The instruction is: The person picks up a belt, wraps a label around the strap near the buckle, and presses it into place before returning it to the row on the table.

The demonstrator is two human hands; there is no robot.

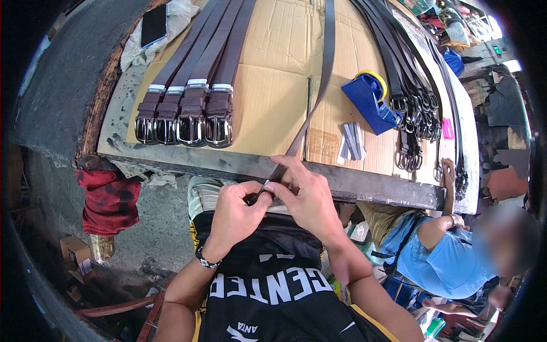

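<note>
A dark brown belt (322, 85) runs from the far edge of the table down to my two hands at the near edge. My left hand (238, 212) is closed, thumb and fingers pinching the belt's near end. My right hand (305, 196) grips the strap just beside it, with the thumb pressed at a small pale band on the belt. The fingers cover most of the belt's near end, so I cannot make out its buckle. To the left, several finished-looking brown belts (191, 108) lie side by side, their silver buckles toward me and pale paper bands round them.
Cardboard (273, 108) covers the table. On it are a blue tape dispenser (367, 105), grey label strips (353, 141) and several dark buckled belts (416, 108). A phone (154, 25) lies far left, a red cloth (111, 202) hangs below. A person in blue (439, 251) works at right.
</note>
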